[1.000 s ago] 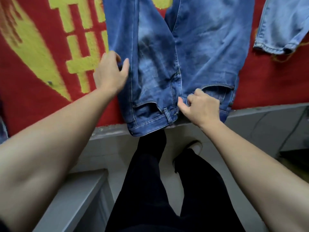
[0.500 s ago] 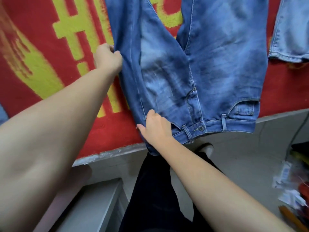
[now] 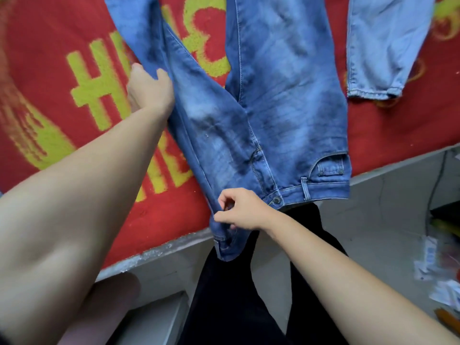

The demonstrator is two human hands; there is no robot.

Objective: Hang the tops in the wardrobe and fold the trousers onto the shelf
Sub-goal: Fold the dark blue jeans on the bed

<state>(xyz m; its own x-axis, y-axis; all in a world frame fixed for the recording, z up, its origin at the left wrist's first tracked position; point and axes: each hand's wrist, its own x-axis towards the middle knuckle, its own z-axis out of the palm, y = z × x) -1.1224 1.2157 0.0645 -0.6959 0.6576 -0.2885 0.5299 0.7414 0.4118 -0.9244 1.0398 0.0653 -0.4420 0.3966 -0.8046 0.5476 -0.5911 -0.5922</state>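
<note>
A pair of mid-blue jeans [image 3: 286, 115] lies front-up on a red blanket with yellow characters [image 3: 49, 100]. The waistband with its button points toward me at the blanket's near edge, and the left corner of the waist hangs over that edge. My left hand [image 3: 149, 88] grips the outer seam of the left leg, thumb over the cloth. My right hand [image 3: 239, 207] pinches the left end of the waistband between thumb and fingers. The legs spread apart and run out of view at the top.
A paler pair of jeans [image 3: 380, 46] lies on the blanket at the upper right. Below the blanket's edge are my dark trousers [image 3: 239, 295], a grey floor, a grey box corner [image 3: 154, 317] at lower left and scattered packets [image 3: 438, 270] at the right.
My right hand slid left along the waistband from the fly to its left end and now pinches it. My left hand moved up the left leg seam. The jeans' legs have spread apart.
</note>
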